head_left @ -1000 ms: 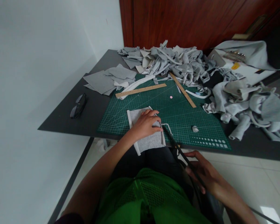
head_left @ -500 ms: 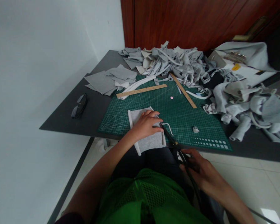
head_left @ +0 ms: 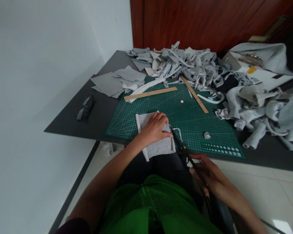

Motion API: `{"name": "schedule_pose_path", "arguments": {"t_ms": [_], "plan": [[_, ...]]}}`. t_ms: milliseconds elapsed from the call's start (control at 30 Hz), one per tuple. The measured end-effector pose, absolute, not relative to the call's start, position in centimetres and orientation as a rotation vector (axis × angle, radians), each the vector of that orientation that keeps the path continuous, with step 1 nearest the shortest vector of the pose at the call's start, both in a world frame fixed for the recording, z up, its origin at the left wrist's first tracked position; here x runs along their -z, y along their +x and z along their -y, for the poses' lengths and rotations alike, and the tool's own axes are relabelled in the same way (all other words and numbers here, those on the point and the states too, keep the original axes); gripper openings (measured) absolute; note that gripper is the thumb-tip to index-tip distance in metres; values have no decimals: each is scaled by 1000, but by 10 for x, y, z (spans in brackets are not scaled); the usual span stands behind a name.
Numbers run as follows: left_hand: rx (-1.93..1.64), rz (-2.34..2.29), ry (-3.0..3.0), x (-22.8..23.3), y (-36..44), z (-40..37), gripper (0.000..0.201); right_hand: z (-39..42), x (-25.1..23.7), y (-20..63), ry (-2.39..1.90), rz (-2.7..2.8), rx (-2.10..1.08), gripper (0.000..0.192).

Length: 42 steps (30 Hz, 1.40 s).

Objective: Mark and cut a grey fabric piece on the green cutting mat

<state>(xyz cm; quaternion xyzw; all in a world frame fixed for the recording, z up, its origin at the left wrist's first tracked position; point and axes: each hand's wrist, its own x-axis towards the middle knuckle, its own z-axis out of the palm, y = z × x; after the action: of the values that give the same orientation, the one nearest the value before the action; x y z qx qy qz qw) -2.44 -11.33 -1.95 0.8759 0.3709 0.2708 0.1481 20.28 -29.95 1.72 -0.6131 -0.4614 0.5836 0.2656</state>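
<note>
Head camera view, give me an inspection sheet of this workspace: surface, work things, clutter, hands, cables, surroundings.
Surface: dark table bearing a green cutting mat.
Work things: grey fabric piece overhanging the mat's near edge; black scissors along its right side.
Clutter: two wooden rulers, flat grey pieces, heaps of grey scraps, dark glasses.
Hands: left hand presses flat on the fabric; right hand grips the scissors' handles.
Cables: nothing seen.
Surroundings: white wall on the left, dark wood panelling behind, pale tiled floor.
</note>
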Motion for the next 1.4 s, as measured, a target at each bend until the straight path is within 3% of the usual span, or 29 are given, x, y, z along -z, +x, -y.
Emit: {"name": "schedule_pose_path", "arguments": {"t_ms": [200, 367, 1400], "plan": [[-746, -1107, 2530, 19, -26, 114, 40, 298, -9, 210, -1540, 941, -1689, 57], [-703, -1055, 2549, 18, -26, 113, 34, 299, -3, 211, -1483, 915, -1717, 52], [-697, -1062, 2547, 21, -26, 112, 41, 311, -4, 190, -1508, 989, -1639, 50]]}}
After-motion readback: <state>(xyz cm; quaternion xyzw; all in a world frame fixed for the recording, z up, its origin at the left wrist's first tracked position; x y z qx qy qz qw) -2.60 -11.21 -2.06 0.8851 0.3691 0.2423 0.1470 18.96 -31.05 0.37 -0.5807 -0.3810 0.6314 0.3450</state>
